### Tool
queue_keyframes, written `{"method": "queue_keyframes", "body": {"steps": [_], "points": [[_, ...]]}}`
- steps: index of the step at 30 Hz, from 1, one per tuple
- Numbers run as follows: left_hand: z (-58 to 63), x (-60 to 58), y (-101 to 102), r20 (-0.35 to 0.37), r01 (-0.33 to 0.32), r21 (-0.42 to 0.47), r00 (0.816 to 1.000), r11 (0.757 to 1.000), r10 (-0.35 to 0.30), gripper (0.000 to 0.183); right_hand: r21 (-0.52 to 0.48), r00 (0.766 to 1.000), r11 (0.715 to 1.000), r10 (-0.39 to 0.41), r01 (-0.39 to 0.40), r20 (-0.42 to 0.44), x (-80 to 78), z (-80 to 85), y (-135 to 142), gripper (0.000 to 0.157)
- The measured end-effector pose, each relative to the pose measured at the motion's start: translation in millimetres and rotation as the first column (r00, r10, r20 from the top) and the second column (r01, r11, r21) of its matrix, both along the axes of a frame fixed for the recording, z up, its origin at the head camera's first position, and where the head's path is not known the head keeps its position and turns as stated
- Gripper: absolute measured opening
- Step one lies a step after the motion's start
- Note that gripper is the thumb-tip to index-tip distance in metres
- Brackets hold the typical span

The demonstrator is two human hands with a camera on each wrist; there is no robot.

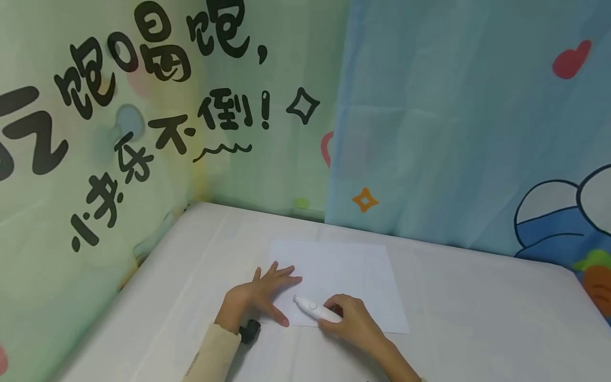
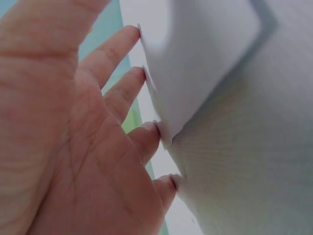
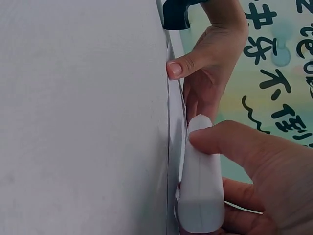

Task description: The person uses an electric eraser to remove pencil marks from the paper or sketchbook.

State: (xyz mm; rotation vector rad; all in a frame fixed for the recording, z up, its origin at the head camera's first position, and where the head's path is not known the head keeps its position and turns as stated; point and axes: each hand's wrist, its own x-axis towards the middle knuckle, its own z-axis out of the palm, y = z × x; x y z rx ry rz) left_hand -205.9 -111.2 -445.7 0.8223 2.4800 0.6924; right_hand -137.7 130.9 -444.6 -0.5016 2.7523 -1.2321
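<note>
Where the white device (image 1: 315,310) is: over the near part of the paper sheet (image 1: 348,270), held in the right hand (image 1: 354,323); whether its underside touches the sheet, I cannot tell.
Device body: smooth and elongated, with a round button on top, narrowing to a small tip aimed toward the left hand (image 1: 267,289).
Right-hand grip: grasping the device, thumb along the near side, fingers on the far side.
Left-hand grip: released, fingers spread wide, tips resting at the sheet's left side, the little finger past its edge; the thumb reaches the near edge, close to the device's tip but apart from it.
Paper: white, flat on a white tablecloth (image 1: 477,302).
Left arm: cream sleeve (image 1: 213,353), black camera (image 1: 250,331) at the wrist.
Behind the table: a fabric backdrop (image 1: 420,148), pale green with black characters (image 1: 224,109) to the left, light blue with a red heart (image 1: 570,61) to the right.
</note>
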Motion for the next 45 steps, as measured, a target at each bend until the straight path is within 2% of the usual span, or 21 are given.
{"method": "queue_keyframes", "body": {"steps": [6, 12, 16, 21, 25, 29, 32, 38, 40, 41, 44, 45], "points": [[1.7, 2.7, 0, -0.008, -0.013, 0.018, 1.000, 1.000, 0.014, 0.096, -0.088, 1.000, 0.996, -0.023, 0.025, 0.021, 0.7, 2.0, 9, 0.025], [3.4, 3.2, 1, -0.012, 0.005, 0.011, 1.000, 1.000, -0.004, 0.095, -0.139, 0.997, 0.987, -0.080, 0.078, -0.007, 0.4, -1.6, 16, 0.028], [0.8, 3.1, 2, -0.010, 0.003, 0.010, 1.000, 1.000, -0.003, 0.095, -0.173, 0.991, 0.976, -0.133, 0.133, 0.011, 0.1, -4.7, 19, 0.030], [0.4, 2.4, 3, -0.009, 0.004, 0.011, 1.000, 1.000, -0.004, 0.095, -0.249, 0.979, 0.947, -0.192, 0.202, 0.064, -0.4, -7.1, 21, 0.030], [-0.8, 1.3, 4, -0.006, 0.005, 0.013, 1.000, 1.000, -0.005, 0.095, -0.333, 0.967, 0.908, -0.231, 0.253, 0.104, 0.2, -6.9, 22, 0.029], [-1.4, 2.3, 1, -0.001, 0.015, 0.031, 1.000, 0.999, -0.015, 0.096, -0.440, 0.946, 0.837, -0.278, 0.324, 0.167, 0.3, -4.3, 23, 0.031], [0.2, 3.9, -2, 0.002, 0.009, 0.064, 1.000, 0.998, -0.010, 0.097, -0.496, 0.919, 0.773, -0.326, 0.395, 0.223, -1.7, 0.1, 25, 0.035], [2.0, 7.2, -4, 0.018, -0.015, 0.071, 1.000, 0.997, 0.013, 0.098, -0.525, 0.841, 0.657, -0.424, 0.541, 0.336, -3.5, 8.0, 32, 0.045], [3.1, 8.8, -2, 0.021, -0.019, 0.066, 1.000, 0.998, 0.018, 0.098, -0.573, 0.822, 0.591, -0.441, 0.568, 0.360, -2.9, 8.7, 35, 0.043], [3.8, 9.4, -1, 0.026, -0.023, 0.069, 0.999, 0.997, 0.022, 0.098, -0.616, 0.818, 0.544, -0.442, 0.570, 0.367, -2.5, 8.6, 37, 0.042], [5.2, 11.2, 1, 0.024, -0.012, 0.078, 1.000, 0.997, 0.010, 0.096, -0.733, 0.820, 0.407, -0.439, 0.545, 0.366, -0.9, 8.1, 42, 0.033], [5.0, 11.6, 2, 0.024, -0.008, 0.081, 1.000, 0.997, 0.006, 0.096, -0.762, 0.825, 0.374, -0.437, 0.529, 0.358, -0.2, 8.1, 43, 0.029]]}}
